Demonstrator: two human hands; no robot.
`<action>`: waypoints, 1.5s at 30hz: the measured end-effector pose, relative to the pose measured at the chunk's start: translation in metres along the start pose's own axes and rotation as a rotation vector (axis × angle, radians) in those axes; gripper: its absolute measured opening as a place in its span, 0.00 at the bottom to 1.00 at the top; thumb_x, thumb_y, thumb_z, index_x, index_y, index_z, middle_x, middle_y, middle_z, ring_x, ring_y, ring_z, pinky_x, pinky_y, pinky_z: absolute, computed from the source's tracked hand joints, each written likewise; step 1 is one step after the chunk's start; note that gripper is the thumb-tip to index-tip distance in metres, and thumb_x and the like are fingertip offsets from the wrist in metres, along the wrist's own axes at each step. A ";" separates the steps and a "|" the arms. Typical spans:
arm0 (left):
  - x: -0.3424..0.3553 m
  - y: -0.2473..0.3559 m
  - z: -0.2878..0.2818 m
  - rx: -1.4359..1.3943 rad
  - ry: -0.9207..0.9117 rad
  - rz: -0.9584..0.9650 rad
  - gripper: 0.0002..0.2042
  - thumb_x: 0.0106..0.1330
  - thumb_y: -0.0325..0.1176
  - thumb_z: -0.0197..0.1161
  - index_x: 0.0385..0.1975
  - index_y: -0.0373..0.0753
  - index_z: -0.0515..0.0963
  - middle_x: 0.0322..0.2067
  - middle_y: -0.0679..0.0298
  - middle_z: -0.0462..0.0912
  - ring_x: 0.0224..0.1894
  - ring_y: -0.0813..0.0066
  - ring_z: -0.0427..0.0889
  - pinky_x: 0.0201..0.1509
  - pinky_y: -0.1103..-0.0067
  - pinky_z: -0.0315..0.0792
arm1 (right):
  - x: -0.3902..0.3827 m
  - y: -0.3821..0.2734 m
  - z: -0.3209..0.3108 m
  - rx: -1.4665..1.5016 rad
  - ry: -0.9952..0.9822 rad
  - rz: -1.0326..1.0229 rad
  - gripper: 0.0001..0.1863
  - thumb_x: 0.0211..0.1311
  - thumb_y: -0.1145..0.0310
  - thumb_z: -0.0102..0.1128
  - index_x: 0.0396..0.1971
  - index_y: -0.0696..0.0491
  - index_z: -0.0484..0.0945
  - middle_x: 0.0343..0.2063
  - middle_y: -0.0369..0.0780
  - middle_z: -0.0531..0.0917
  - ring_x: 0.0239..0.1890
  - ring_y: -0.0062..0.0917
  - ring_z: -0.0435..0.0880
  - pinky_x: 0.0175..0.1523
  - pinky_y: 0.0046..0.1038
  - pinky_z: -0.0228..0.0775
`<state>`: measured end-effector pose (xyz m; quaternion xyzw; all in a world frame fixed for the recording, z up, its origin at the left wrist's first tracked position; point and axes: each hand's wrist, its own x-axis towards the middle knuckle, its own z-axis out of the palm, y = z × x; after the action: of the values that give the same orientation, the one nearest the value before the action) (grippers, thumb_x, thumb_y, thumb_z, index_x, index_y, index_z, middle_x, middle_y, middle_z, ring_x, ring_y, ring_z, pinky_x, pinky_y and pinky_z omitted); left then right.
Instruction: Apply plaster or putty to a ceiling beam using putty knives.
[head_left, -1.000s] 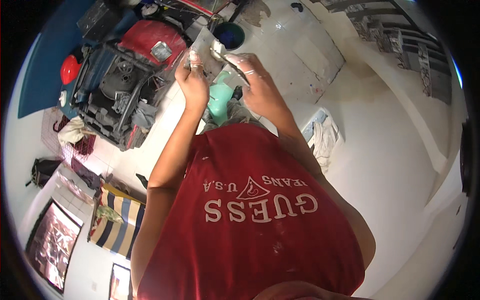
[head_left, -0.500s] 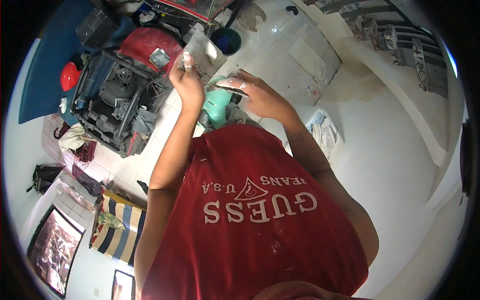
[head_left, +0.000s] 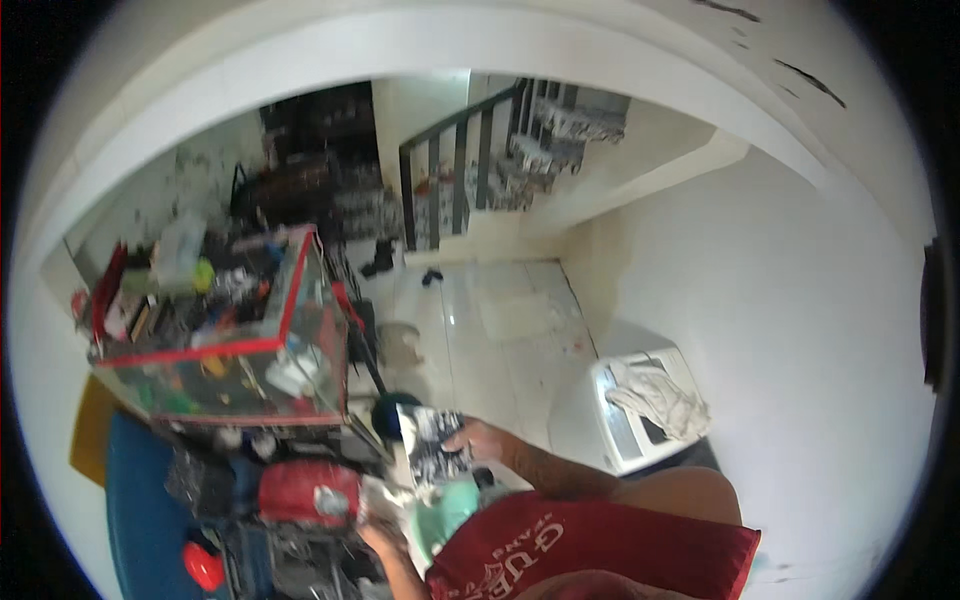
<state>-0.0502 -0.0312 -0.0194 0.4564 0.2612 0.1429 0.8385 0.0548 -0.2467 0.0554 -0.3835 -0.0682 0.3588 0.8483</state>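
My right hand point(head_left: 482, 440) grips a thin flat rectangular piece point(head_left: 437, 462) with a blotchy black-and-white face, held out in front of me. What exactly it is cannot be made out. Lower down, my left hand point(head_left: 385, 540) is smeared by motion beside the machine with a red tank point(head_left: 300, 490), so its fingers are unclear. A whitish flat surface point(head_left: 383, 494) shows just past those fingers. Between my arms, close to my red shirt, is a mint-green plastic thing point(head_left: 440, 515), partly hidden.
A glass case with red edging point(head_left: 285, 345), loaded with clutter, stands at the left. Beyond my right hand is a dark round bucket point(head_left: 386, 415) on the tiled floor point(head_left: 500, 330). A white appliance with cloth on it point(head_left: 620, 430) is at the right. Stairs point(head_left: 540, 150) rise at the back.
My view has swung up toward the room. The piece in my right hand now shows its broad face instead of its edge. My left hand appears lower in the picture.
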 end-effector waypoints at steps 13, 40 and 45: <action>0.016 -0.025 0.014 0.039 0.035 -0.200 0.11 0.55 0.32 0.47 0.34 0.34 0.70 0.31 0.61 0.74 0.32 0.67 0.74 0.35 0.73 0.69 | -0.040 -0.013 -0.021 0.130 0.247 -0.265 0.18 0.43 0.83 0.44 0.39 0.64 0.68 0.36 0.47 0.75 0.40 0.33 0.75 0.48 0.33 0.66; -0.029 -0.008 -0.070 -0.134 0.139 -0.172 0.17 0.55 0.36 0.42 0.39 0.33 0.68 0.34 0.56 0.73 0.34 0.59 0.74 0.38 0.66 0.68 | 0.026 -0.400 0.229 0.327 -0.055 -1.613 0.17 0.31 0.87 0.50 0.28 0.56 0.67 0.23 0.37 0.71 0.22 0.28 0.73 0.26 0.28 0.71; -0.024 -0.011 -0.089 -0.128 0.160 -0.111 0.17 0.54 0.36 0.42 0.39 0.32 0.68 0.35 0.56 0.73 0.34 0.60 0.74 0.38 0.66 0.69 | 0.028 -0.398 0.244 0.185 -0.092 -1.720 0.25 0.36 0.85 0.48 0.41 0.52 0.62 0.26 0.36 0.68 0.21 0.24 0.69 0.23 0.23 0.65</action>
<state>-0.1207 0.0131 -0.0613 0.3740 0.3426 0.1484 0.8490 0.2020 -0.2597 0.4995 -0.1135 -0.3392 -0.3881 0.8494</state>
